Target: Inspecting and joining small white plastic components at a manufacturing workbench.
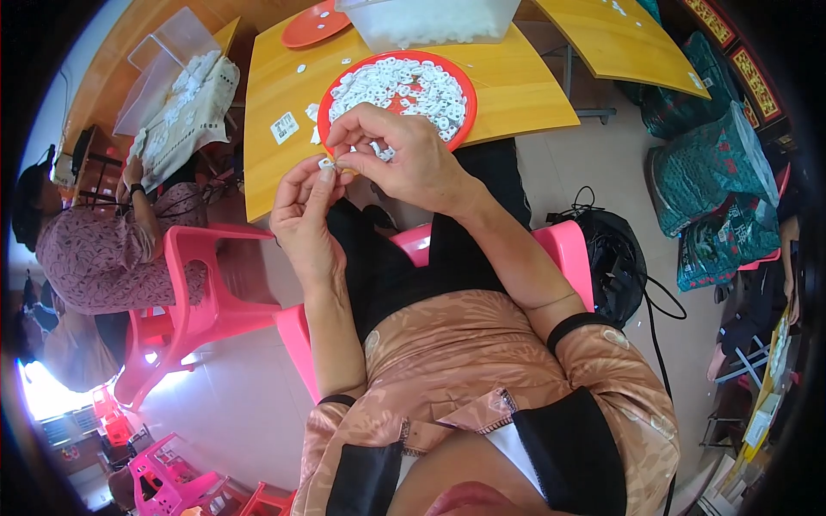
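Note:
Between the thumb and fingertips of my left hand (308, 202) is a small white plastic piece (326, 163) with a dark spot on it. My right hand (400, 159) comes over from the right, its thumb and forefinger pinched right beside that piece. Whatever sits in the right fingertips is too small to make out. Both hands are above the near edge of a yellow table (525, 90). Just beyond them, a red round tray (470, 95) holds a heap of similar white pieces (387, 82), partly hidden behind my right hand.
A clear plastic bin (370, 26) of white pieces stands behind the tray, with a red plate (314, 26) to its left. A white label (284, 128) lies on the table. At left, another person (120, 249) sits by a pink chair (202, 284). Green sacks (714, 163) are stacked at right.

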A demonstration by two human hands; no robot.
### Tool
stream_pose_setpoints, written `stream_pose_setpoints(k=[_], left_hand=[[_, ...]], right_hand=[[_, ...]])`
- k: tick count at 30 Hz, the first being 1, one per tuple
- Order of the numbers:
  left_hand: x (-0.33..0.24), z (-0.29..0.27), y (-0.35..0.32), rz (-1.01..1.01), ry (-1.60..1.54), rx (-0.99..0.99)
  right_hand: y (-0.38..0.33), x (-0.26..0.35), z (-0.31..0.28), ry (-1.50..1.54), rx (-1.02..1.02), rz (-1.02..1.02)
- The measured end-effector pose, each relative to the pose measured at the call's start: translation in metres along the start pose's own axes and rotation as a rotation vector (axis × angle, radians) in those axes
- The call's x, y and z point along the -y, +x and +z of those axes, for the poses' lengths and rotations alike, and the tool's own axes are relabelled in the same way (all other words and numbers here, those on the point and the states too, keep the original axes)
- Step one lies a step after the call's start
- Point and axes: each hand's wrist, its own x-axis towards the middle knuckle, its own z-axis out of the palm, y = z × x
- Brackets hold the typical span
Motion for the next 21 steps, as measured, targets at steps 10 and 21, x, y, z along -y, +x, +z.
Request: stream_pose_setpoints(k=[10, 21], left_hand=[[0.007, 0.0, 0.002, 0.03, 0.058, 0.003], [-0.011, -0.003, 0.008, 0.015, 0.054, 0.013]], right_hand=[[-0.006, -0.004, 0.003, 0.084, 0.001, 0.105], [0.009, 0.003, 0.006, 0.19, -0.01, 0.156]])
